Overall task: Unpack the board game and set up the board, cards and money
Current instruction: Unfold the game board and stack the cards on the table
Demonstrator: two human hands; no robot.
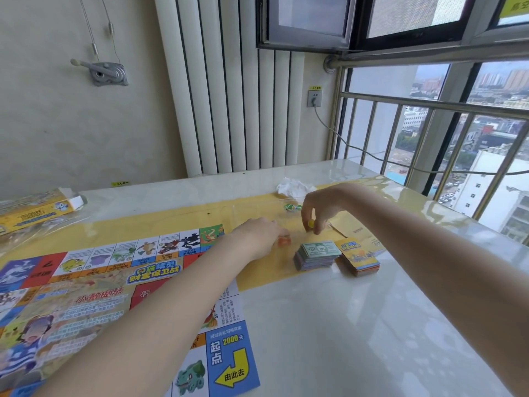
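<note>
The colourful game board (94,285) lies unfolded flat on the left half of the table. A stack of paper money (317,255) and a stack of cards (357,257) sit side by side right of the board. My right hand (320,209) hovers just behind the money and pinches a small yellow piece (311,224) in its fingertips. My left hand (257,236) reaches past the board's far right corner, its curled fingers around a small orange piece (284,241). A small green piece (292,207) lies farther back.
The yellow game box (34,212) lies at the table's far left, with clear plastic wrap (43,224) beside it. A crumpled white tissue (293,187) sits at the back. A beige paper (355,229) lies behind the cards. A radiator, window railing and cable line the far side.
</note>
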